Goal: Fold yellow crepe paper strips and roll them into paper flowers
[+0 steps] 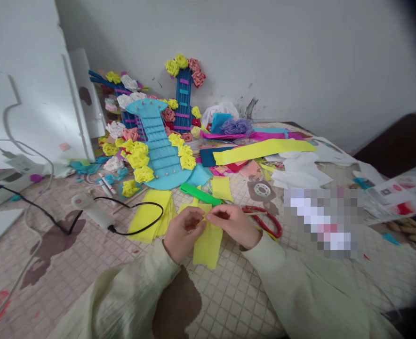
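Note:
My left hand [186, 230] and my right hand [232, 222] meet over the table, fingertips pinched together on a small piece of yellow crepe paper. Below them hangs or lies a yellow crepe paper strip [208, 247]; whether it joins the pinched piece I cannot tell. A thin wooden stick [256, 213] shows past my right hand, its other end hidden. Just beyond the fingers are a green-handled tool [200, 193] and red-handled scissors [275, 225]. Left of my left hand lies a stack of yellow crepe paper [151, 217].
A light blue guitar-shaped board [160, 150] with yellow paper flowers leans at the back, before a dark blue one [184, 99]. A white glue gun [93, 213] with a black cable lies left. A long yellow strip [264, 150] and a tape roll [262, 189] are right.

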Demonstrator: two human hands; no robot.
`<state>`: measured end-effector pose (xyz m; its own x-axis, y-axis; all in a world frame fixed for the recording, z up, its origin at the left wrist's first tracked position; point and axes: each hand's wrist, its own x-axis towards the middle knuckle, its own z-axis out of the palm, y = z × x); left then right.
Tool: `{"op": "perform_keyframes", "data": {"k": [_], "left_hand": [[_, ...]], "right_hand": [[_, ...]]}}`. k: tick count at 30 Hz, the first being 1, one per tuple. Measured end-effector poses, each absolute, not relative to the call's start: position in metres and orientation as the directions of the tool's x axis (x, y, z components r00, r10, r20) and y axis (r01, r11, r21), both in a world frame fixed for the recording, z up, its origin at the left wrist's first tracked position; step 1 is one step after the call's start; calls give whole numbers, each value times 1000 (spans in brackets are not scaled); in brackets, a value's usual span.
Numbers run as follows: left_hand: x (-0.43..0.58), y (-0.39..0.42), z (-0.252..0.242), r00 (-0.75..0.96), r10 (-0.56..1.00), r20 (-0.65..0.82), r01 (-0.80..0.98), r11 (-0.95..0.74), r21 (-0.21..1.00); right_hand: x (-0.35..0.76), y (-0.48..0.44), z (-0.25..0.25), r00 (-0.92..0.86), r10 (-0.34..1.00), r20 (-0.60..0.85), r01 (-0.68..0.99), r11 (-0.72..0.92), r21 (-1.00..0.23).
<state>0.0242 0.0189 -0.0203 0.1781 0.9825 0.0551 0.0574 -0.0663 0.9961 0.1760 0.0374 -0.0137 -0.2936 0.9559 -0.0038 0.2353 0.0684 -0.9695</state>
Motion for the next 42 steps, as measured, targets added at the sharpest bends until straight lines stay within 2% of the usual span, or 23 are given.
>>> {"op": "perform_keyframes", "data": {"k": [24, 37, 42], "left_hand": [[22, 20, -22, 162, 985, 63, 61, -74, 995], [21, 22, -16, 60, 995, 81, 175, -91, 980], [21, 22, -17, 54, 995, 82, 115, -87, 990]], "right_hand": [[176, 37, -13, -362, 931, 43, 263, 146, -954], [177, 38, -8, -291, 956, -30, 214, 34, -976], [182, 41, -8, -182, 982, -48, 125, -25, -992]]}}
